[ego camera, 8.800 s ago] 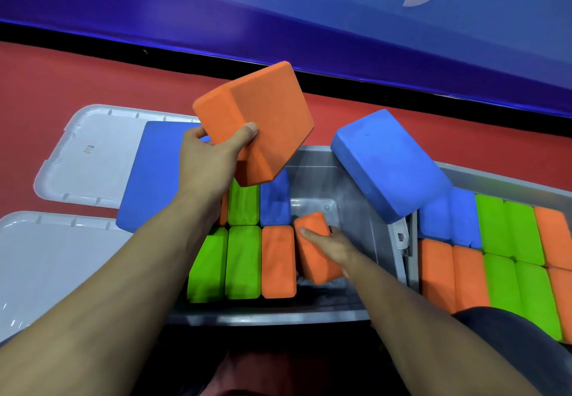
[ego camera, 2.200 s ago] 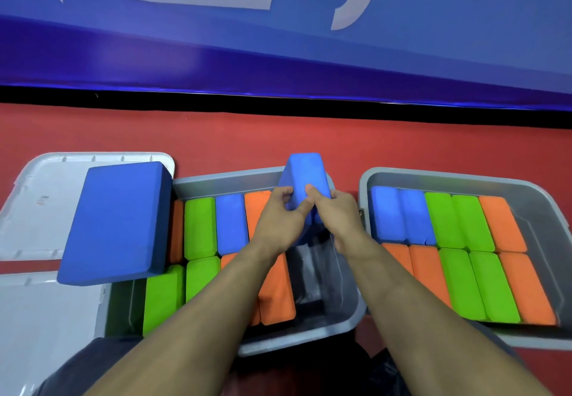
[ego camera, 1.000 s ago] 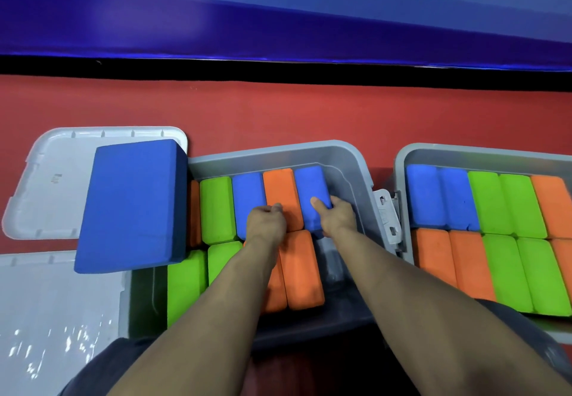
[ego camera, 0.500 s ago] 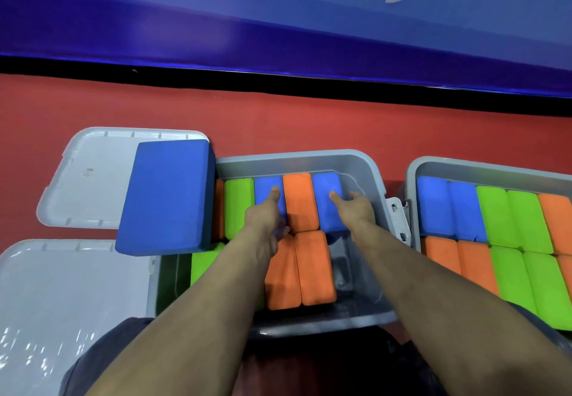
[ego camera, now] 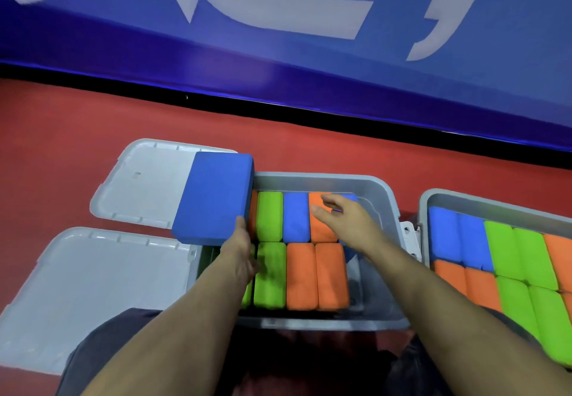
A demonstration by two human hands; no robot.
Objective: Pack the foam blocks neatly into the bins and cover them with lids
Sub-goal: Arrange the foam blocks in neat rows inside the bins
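Lying flat, long axis running away from the person, the big blue foam block (ego camera: 213, 197) meets left hand (ego camera: 240, 251) fingertips; right hand (ego camera: 346, 219) hovers, fingers relaxed.

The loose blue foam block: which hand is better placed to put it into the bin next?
Probably the left hand: it already touches the loose blue foam block resting on the middle bin. The right hand hovers open above the packed blocks.

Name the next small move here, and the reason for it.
Probably the left hand should take hold of the loose blue block it touches and drop it into the middle bin: the near row's right end looks unfilled, and no lid is on.
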